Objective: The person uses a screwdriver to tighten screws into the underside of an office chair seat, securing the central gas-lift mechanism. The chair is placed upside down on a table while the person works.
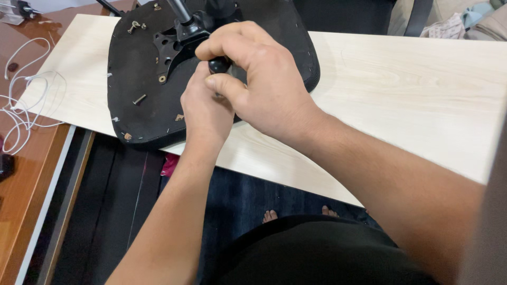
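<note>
Head view, read from the left: a white cable (21, 100) lay in loose loops on the brown desk (31, 174), just beside the edge of a pale wooden board (412, 89) that spanned the scene. On the board's left part rested an upturned black seat base (132, 84), underside up, with a loose bolt (139, 98) lying on it and a few more screws (135, 25) near its far edge. A black metal mounting plate (168, 51) sat on the seat, with a lever or post rising from it out of the top of the frame.

At the middle, the left hand (207, 108) was closed in a pinch around something small under the right hand; what exactly it gripped was hidden. The right hand (264, 79) was clenched from above on a black round knob (218, 65), thumb and forefinger wrapped about it, just beside the plate.

Judging by the grip, the step in hand looked like working this knob or a fastener at the plate's edge. Any next motion would seem to call for a steady hold below and controlled twisting above, without nudging the loose bolt.
</note>
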